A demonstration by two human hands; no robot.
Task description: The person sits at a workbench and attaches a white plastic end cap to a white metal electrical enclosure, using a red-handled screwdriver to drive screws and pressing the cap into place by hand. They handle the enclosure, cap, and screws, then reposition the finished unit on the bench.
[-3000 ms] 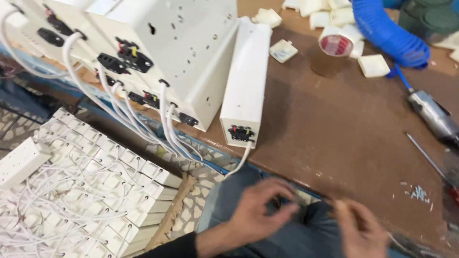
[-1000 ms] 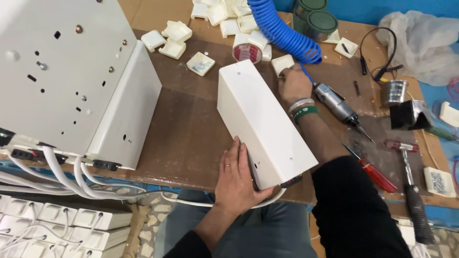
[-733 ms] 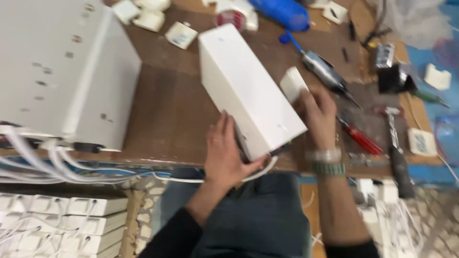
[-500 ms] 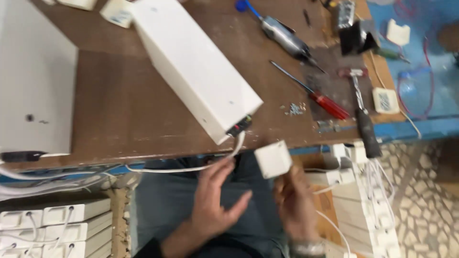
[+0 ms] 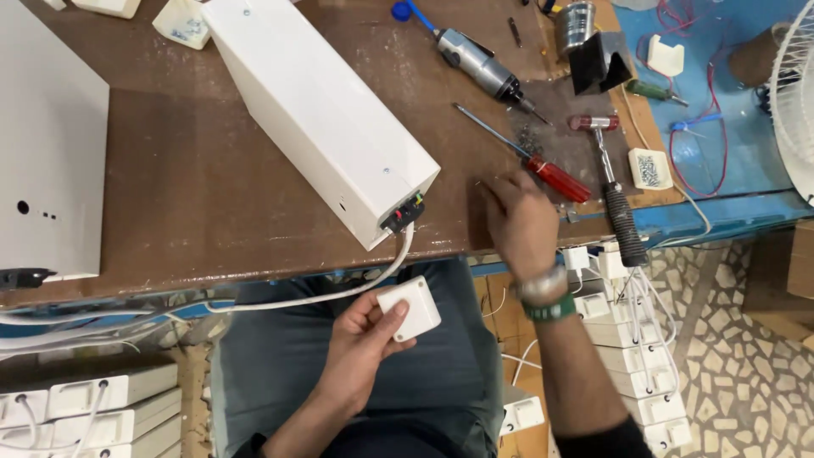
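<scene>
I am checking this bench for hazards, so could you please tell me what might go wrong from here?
1. The left hand holds the small white square part over the lap, off the table; it could drop to the floor.
2. The right hand reaches beside the red-handled screwdriver and could knock it.
3. The hammer handle overhangs the table edge; a nudge might tip it off.

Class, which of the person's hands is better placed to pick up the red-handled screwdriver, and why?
Right. The right hand is free and hovers beside the red-handled screwdriver on the brown table; the left hand holds a small white square plastic box over the lap.
</scene>
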